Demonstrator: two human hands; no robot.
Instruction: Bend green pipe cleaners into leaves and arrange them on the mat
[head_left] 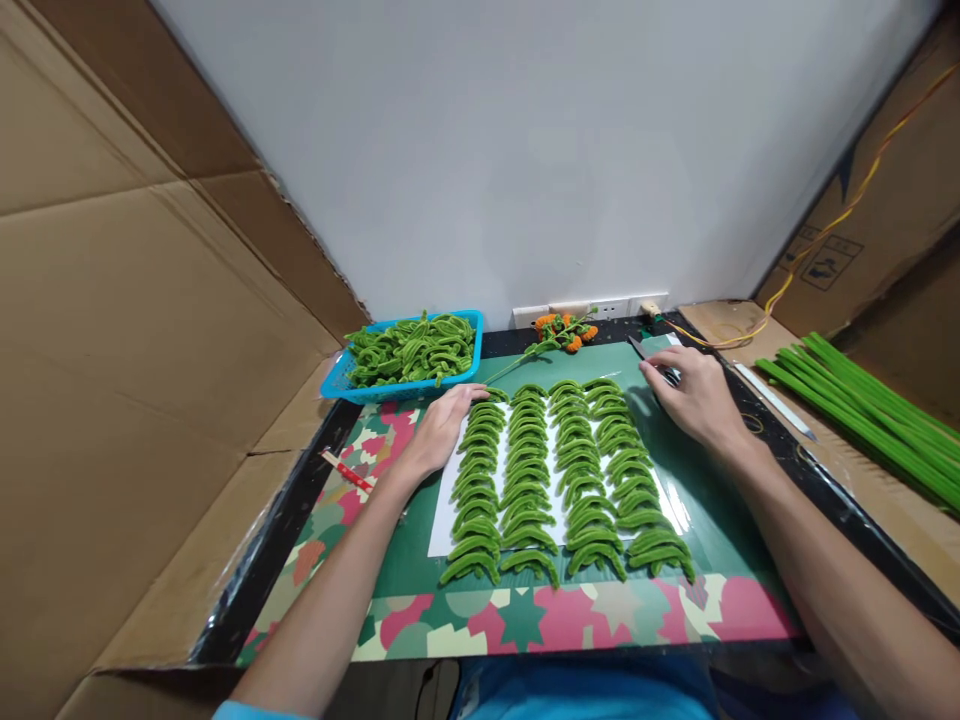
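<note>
Several rows of curved green chenille stem pieces (528,465) lie in columns on white paper (442,535). My left hand (442,428) rests at the upper left corner of the paper. Its fingers stretch forward together, and the fingertips touch the topmost piece of the left column. To the right of the columns, my right hand (697,395) is closed around scissors (639,348). One pointed blade shows beyond my fingers, aimed up and left; most of the handle is hidden by the hand.
A blue basket (478,345) heaped with green chenille pieces stands at the back left. Orange chenille flowers (566,330) lie near the wall sockets (611,308). On the right are long green chenille stems (862,410) and a white pen-like tool (772,398). Cardboard (135,350) walls the left side.
</note>
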